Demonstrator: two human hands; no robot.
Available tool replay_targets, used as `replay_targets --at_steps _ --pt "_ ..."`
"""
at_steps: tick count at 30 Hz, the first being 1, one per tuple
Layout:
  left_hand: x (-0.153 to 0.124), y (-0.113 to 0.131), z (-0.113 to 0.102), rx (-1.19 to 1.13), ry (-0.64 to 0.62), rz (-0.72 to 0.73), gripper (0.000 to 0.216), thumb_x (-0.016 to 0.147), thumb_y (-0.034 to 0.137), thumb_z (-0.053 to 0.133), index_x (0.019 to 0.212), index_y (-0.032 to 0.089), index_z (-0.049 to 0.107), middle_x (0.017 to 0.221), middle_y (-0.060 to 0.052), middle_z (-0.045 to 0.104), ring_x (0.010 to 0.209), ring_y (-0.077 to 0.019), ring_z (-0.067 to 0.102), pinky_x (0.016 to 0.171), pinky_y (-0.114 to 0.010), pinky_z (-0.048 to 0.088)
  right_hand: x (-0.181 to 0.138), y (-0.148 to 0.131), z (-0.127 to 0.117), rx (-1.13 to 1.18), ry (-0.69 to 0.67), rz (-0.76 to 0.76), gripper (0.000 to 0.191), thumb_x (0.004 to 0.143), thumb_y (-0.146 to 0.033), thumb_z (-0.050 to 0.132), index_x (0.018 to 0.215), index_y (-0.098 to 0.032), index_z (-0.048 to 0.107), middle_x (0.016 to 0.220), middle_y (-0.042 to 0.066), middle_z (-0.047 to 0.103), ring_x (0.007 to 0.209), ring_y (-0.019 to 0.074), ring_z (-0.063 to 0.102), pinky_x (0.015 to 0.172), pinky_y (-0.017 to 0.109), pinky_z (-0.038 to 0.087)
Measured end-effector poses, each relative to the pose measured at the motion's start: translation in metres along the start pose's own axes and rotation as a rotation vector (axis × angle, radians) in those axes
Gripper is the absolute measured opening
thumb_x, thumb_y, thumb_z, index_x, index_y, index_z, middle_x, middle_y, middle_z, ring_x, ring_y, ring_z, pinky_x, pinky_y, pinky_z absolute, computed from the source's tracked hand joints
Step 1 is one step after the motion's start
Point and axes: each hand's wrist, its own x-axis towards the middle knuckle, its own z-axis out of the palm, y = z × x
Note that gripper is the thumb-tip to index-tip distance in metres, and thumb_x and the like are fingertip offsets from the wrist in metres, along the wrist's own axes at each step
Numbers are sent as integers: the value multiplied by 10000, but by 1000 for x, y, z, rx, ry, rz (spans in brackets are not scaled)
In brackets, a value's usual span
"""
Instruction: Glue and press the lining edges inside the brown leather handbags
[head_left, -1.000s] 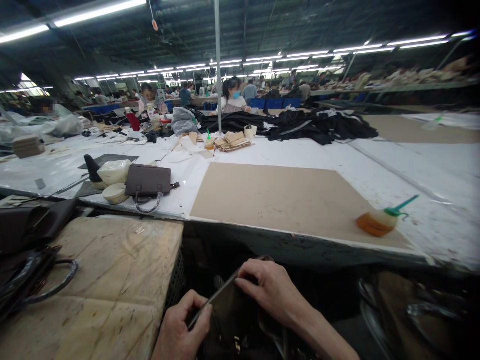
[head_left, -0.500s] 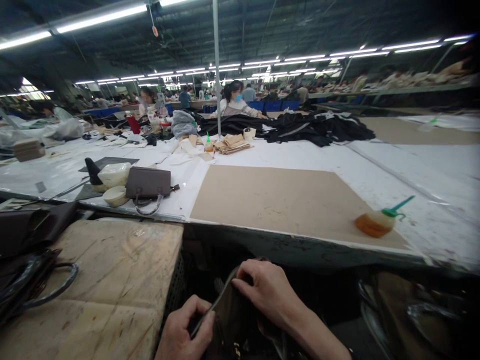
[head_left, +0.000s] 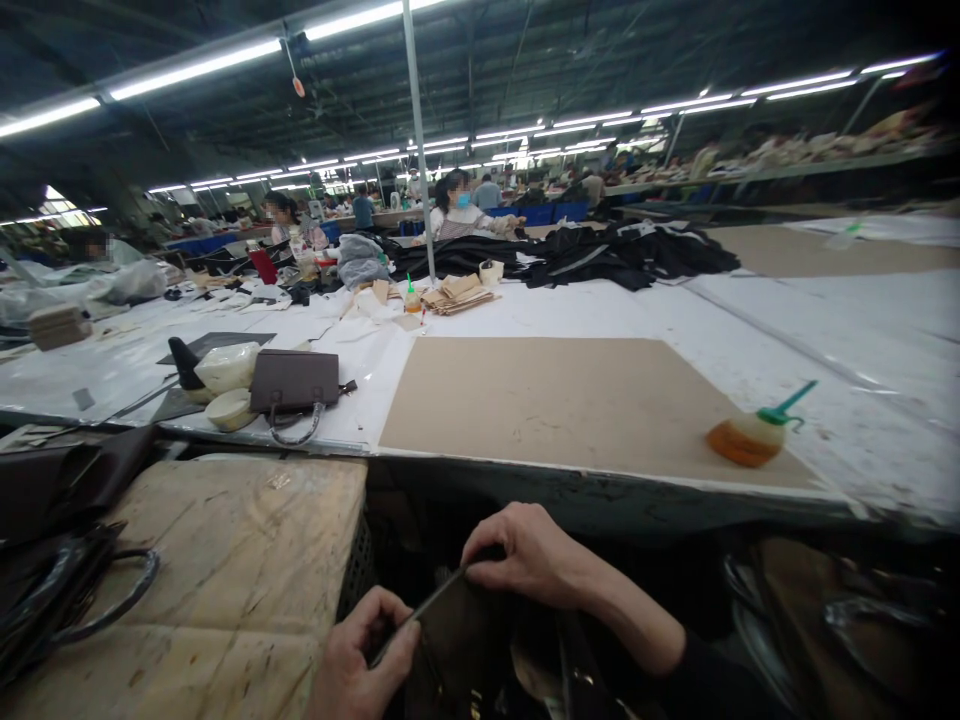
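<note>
Low in the view, below the table edge, I hold a dark brown leather bag (head_left: 469, 650). My left hand (head_left: 360, 655) pinches the near end of its thin top edge. Farther along the same edge, my right hand (head_left: 529, 555) grips with its fingers curled over it. The bag's lower part is in shadow and hard to make out.
A worn wooden board (head_left: 225, 570) lies at left with dark bags and handles (head_left: 52, 560) on it. Ahead lie a cardboard sheet (head_left: 570, 400) on the white table, an orange glue bottle (head_left: 750, 435), and a brown handbag (head_left: 294, 382). Other people work at far tables.
The view has tilted a little. My right hand has shifted up and flattened along the bag's edge; my left hand stays pinched on the near end.
</note>
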Motion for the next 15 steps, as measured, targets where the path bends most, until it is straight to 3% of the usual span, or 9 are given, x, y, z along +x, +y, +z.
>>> replay_targets --at_steps 3,5,7,9,11,15 --pt "5 7 -5 -86 -8 16 362 849 544 622 846 184 577 735 -1 623 674 -146 577 612 -221 456 -1 -2 2 -11 47 54 195 751 -256 649 855 -312 805 725 -43 770 704 172 697 641 240 429" --pt "8 15 -9 -126 -9 29 365 870 510 618 1044 190 592 954 -51 688 775 -164 611 712 -255 493 -1 -3 5 -18 82 75 210 741 -249 633 846 -307 806 722 -37 768 702 173 695 627 240 422" --pt "10 26 -13 -134 -29 31 501 910 495 573 1324 230 481 1198 -95 658 884 -181 633 820 -296 506 0 -3 7 -17 98 79 219 736 -246 625 844 -306 806 740 -32 774 716 178 700 634 241 425" --pt "12 40 -15 -61 -71 45 583 938 477 537 1456 276 360 1274 -92 627 945 -184 636 866 -304 501 1 -2 8 -17 99 73 219 734 -249 623 841 -305 806 747 -27 779 725 182 704 642 245 427" --pt "18 53 -11 102 -131 95 509 940 447 545 1417 298 452 1206 -60 658 965 -187 638 870 -289 495 2 -2 8 -19 102 63 223 736 -251 622 849 -305 807 763 -22 785 744 187 711 652 247 430" --pt "37 65 7 501 -158 256 284 950 357 491 1096 277 722 1016 -47 716 966 -220 662 852 -280 484 -2 -4 6 3 133 64 239 723 -239 631 861 -307 813 803 -15 801 784 190 728 686 241 445"
